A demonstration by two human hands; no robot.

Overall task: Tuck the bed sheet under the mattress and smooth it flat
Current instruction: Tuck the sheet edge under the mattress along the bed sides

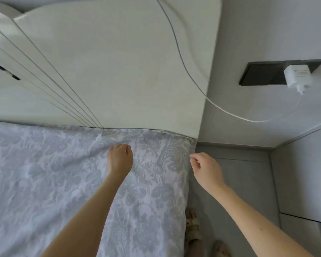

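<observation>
Bed [137, 89]: cream head panel upright at the far side. Lying directly on the bed is one bed sheet [44, 182], pale lilac with a grey floral and paisley print, covering the whole top in view. The sheet's far edge runs along the base of the head panel. Its right edge turns down over the bed's right side. Creases are visible at the left and near the far right corner.

Floor [239, 182]: grey, right of the bed. Beige sandals [193, 229] lie on it, near, just beside the bed's side.
</observation>
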